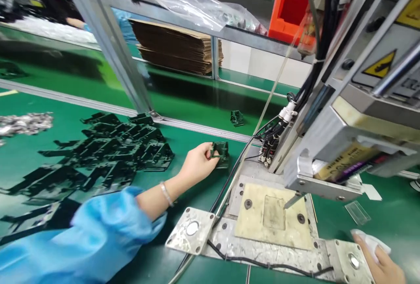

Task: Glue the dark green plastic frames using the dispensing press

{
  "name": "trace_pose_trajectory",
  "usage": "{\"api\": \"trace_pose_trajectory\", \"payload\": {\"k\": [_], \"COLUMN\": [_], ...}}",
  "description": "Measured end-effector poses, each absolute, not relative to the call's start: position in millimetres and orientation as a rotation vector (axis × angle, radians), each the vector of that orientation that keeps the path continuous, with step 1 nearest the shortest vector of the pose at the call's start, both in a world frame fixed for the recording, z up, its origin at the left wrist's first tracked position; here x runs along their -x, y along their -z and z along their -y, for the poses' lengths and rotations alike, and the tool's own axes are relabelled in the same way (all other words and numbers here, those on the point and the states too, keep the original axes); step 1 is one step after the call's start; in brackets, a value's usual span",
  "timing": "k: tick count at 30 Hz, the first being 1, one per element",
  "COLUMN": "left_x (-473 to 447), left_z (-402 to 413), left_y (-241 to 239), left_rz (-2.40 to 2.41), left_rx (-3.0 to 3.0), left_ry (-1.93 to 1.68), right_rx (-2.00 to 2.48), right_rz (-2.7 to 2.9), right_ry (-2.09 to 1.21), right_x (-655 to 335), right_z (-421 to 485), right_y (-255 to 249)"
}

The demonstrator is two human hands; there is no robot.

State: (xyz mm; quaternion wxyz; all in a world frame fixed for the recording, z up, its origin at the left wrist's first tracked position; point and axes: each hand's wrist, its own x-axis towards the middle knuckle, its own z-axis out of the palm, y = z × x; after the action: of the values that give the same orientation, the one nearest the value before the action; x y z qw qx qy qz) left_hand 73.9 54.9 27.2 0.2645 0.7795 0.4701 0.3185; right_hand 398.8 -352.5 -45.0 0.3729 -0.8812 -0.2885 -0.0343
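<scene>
My left hand (197,162), in a blue sleeve, pinches a small black plastic bracket (223,155) just above the green table, beside the machine's cables. To its left lies a spread pile of similar black plastic parts (111,148). At the lower right, my right hand (385,264) is closed on a crumpled white cloth (374,243), next to the machine base's right button (354,260). Between my hands sits the press machine's yellowish fixture plate (275,216) with a shallow rectangular recess. A small clear rectangular plate (357,212) lies above my right hand.
The press head (341,161) overhangs the fixture. Black cables (229,187) run down its left side. A metal post (108,43) and rail stand behind the parts, with silvery pieces (26,124) at left. Beyond are stacked cardboard (173,47), a plastic bag (210,10) and an orange bin (285,17).
</scene>
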Motion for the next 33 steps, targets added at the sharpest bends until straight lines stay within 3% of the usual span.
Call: {"api": "trace_pose_trajectory", "payload": {"k": [4, 8, 13, 24, 29, 33], "left_x": [-62.1, -79.0, -124.5, -156.2, -139.4, -94.2], "left_z": [-9.4, 43.6, 78.3, 60.3, 60.9, 40.3], "left_y": [-60.0, -90.2, -79.7, -47.5, -57.4, -73.6], "left_rz": [-1.019, -0.765, -0.666, -0.563, -0.397, -0.661], "left_rx": [-1.952, -1.594, -1.395, -2.005, -2.240, -2.302], "left_ry": [-0.722, -0.218, 0.116, -0.206, -0.233, -0.198], "right_rx": [2.279, 2.266, 2.209, 2.161, 2.124, 1.981], "right_rz": [0.609, 0.527, 0.447, 0.457, 0.381, 0.449], "right_ry": [0.037, -0.015, -0.074, -0.074, -0.123, -0.312], "right_x": [-402.7, -397.1, -391.4, -385.7, -382.9, -363.8], "right_z": [349.9, 346.2, 343.9, 340.3, 347.6, 341.5], "right_y": [49.0, 48.9, 41.5, 37.1, 36.8, 20.0]}}
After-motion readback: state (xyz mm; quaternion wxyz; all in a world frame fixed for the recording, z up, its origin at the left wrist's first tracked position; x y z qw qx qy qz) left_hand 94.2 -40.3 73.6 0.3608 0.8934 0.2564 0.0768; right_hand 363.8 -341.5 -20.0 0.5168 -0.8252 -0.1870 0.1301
